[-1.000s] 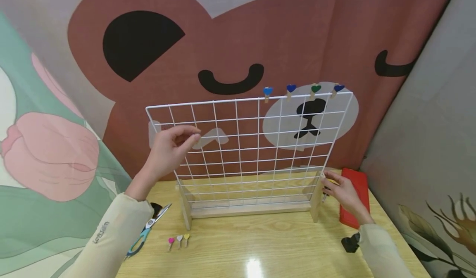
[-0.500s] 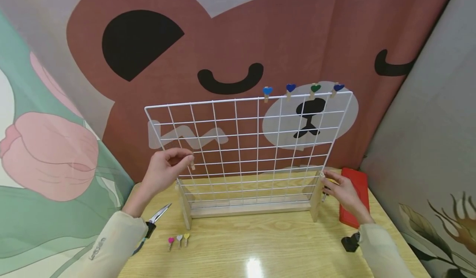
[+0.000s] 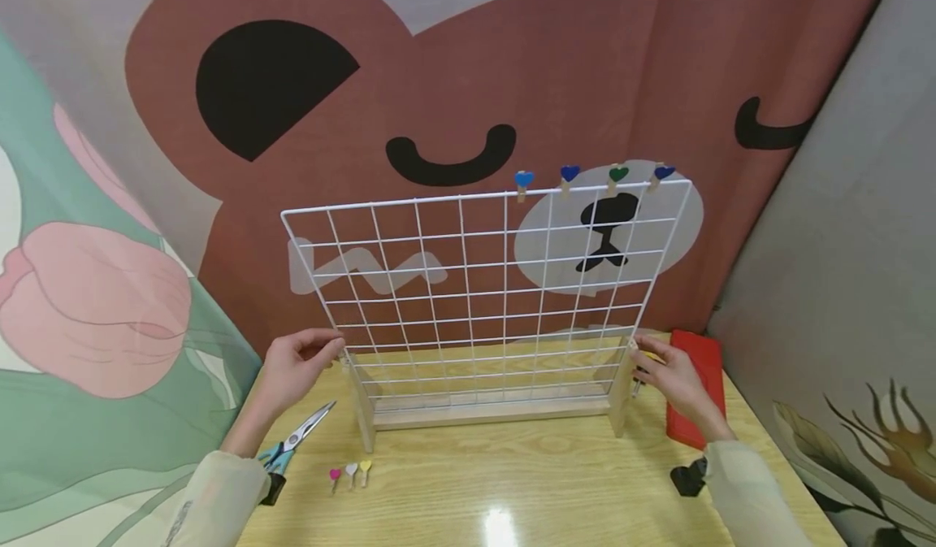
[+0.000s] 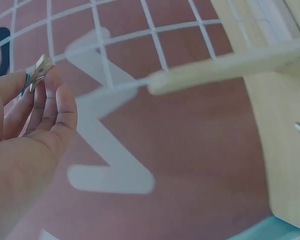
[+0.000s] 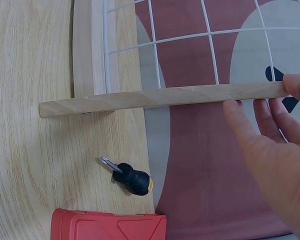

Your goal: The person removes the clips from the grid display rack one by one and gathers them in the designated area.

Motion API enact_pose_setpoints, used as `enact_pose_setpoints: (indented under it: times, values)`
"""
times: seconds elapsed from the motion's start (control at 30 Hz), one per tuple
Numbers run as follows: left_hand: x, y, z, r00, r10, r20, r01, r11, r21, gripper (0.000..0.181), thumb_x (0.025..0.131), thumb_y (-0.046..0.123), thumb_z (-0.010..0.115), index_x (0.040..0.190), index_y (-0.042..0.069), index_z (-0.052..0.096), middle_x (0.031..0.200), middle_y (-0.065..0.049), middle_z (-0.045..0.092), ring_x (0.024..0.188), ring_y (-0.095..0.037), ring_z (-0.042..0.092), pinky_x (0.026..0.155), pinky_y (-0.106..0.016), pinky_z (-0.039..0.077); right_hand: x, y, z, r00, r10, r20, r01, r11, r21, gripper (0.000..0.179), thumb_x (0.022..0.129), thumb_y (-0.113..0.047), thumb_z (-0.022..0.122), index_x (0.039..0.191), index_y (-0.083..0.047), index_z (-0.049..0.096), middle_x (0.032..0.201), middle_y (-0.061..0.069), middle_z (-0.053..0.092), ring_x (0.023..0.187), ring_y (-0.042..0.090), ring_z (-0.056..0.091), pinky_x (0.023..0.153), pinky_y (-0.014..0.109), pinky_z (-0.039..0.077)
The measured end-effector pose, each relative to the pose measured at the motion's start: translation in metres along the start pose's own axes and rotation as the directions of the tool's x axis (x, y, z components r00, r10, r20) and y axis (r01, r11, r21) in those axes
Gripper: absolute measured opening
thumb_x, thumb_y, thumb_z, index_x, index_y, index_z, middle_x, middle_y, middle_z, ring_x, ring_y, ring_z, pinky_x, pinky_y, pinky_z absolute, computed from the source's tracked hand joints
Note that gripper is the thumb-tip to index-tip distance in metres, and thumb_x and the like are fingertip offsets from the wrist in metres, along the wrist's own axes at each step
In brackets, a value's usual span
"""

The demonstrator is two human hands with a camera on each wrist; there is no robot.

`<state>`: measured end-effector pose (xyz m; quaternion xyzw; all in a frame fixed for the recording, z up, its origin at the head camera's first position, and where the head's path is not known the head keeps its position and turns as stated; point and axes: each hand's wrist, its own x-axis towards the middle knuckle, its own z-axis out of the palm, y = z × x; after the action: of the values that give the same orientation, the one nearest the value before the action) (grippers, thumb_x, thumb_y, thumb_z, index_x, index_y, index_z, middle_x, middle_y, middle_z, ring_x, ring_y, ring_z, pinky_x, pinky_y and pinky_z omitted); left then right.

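Observation:
My left hand [image 3: 296, 368] pinches a small wooden clothespin [image 4: 39, 72] between thumb and fingertips; a bit of blue shows at the thumb. In the head view those fingertips are right by the top of the left wooden post, and the clothespin is mostly hidden. A white wire grid [image 3: 439, 198] stands upright in a wooden base [image 3: 490, 415]. Its right post [image 5: 165, 96] is held near the top by my right hand [image 3: 676, 376], thumb and fingers on either side. Several heart clothespins, such as a light blue one [image 3: 523, 180], sit along the right half of the grid's top wire.
Pink [image 3: 335, 475], white [image 3: 352, 470] and yellow [image 3: 366, 468] heart clothespins lie at the table's front left. Scissors [image 3: 303, 431] lie partly behind the left cuff. On the right are a red case [image 3: 695, 401] and a stubby screwdriver [image 5: 132, 180]. A bear-print curtain [image 3: 570, 67] hangs behind.
My left hand has come down and left, from in front of the grid to the left post's top, keeping the clothespin. My right hand stays on the right post.

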<state>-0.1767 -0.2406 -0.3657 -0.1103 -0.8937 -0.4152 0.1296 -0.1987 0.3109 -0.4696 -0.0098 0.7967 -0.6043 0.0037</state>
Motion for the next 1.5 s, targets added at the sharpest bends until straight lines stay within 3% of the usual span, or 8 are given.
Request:
enact_pose_setpoints:
  times: [0.23,0.47,0.8,1.0,1.17,1.27,1.5]
  values:
    - [-0.011,-0.034,-0.004,0.998,-0.066,0.003,0.066,0.998,0.023,0.028,0.095,0.025,0.062,0.109,0.002,0.070,0.084,-0.010,0.070,0.067,-0.007,0.061,0.059,-0.025,0.051,0.000,0.001,0.000,1.000,0.003,0.006,-0.003,1.000,0.003,0.061,0.100,-0.026,0.053,0.145,0.009,0.031,0.142,0.030,0.036,0.108,0.011,0.059,0.093,0.043,0.045]
    - [-0.023,-0.053,-0.004,0.988,-0.152,0.035,0.152,0.988,-0.001,0.029,0.095,0.023,0.062,0.110,0.000,0.070,0.084,-0.009,0.070,0.070,-0.006,0.063,0.064,-0.023,0.053,0.000,0.000,0.000,1.000,0.011,0.004,-0.011,1.000,-0.001,0.061,0.100,-0.028,0.053,0.145,0.008,0.031,0.142,0.029,0.036,0.111,0.013,0.058,0.094,0.044,0.045]
    - [-0.050,-0.090,0.021,0.973,-0.228,0.038,0.231,0.971,-0.066,0.024,0.093,0.008,0.063,0.109,-0.010,0.067,0.087,-0.017,0.070,0.066,-0.006,0.063,0.059,-0.024,0.053,-0.001,-0.001,0.000,1.000,0.013,0.002,-0.013,1.000,-0.014,0.061,0.100,-0.027,0.052,0.145,0.008,0.030,0.142,0.029,0.036,0.112,0.016,0.058,0.094,0.044,0.044]
    - [-0.065,-0.112,0.033,0.943,-0.323,0.079,0.328,0.943,-0.062,0.023,0.092,0.004,0.062,0.109,-0.011,0.066,0.084,-0.013,0.070,0.069,-0.009,0.063,0.061,-0.025,0.053,-0.001,-0.002,0.001,1.000,0.015,-0.001,-0.015,1.000,-0.016,0.061,0.100,-0.027,0.052,0.145,0.009,0.031,0.142,0.030,0.036,0.114,0.021,0.057,0.094,0.044,0.043]
    - [-0.076,-0.124,0.041,0.923,-0.376,0.078,0.380,0.924,-0.046,0.020,0.090,0.001,0.063,0.106,-0.011,0.067,0.082,-0.012,0.070,0.067,-0.009,0.062,0.058,-0.024,0.051,-0.001,-0.002,0.001,1.000,0.017,-0.004,-0.017,1.000,-0.023,0.061,0.100,-0.027,0.052,0.145,0.009,0.030,0.141,0.030,0.036,0.114,0.021,0.057,0.094,0.044,0.043]
    - [-0.083,-0.134,0.046,0.918,-0.391,0.065,0.393,0.919,-0.037,0.020,0.088,0.001,0.065,0.104,-0.010,0.067,0.079,-0.010,0.070,0.065,-0.008,0.061,0.056,-0.023,0.049,-0.001,-0.001,0.000,1.000,0.015,-0.004,-0.015,1.000,-0.023,0.061,0.100,-0.027,0.052,0.145,0.008,0.030,0.141,0.029,0.036,0.110,0.013,0.058,0.094,0.043,0.044]
    - [-0.098,-0.160,0.055,0.883,-0.461,0.088,0.461,0.887,0.027,0.021,0.088,0.010,0.068,0.099,-0.008,0.068,0.081,-0.011,0.071,0.067,-0.012,0.065,0.056,-0.024,0.047,0.000,0.001,0.000,1.000,0.001,0.007,-0.001,1.000,0.015,0.062,0.100,-0.026,0.053,0.144,0.010,0.030,0.141,0.029,0.035,0.099,-0.006,0.056,0.093,0.042,0.044]
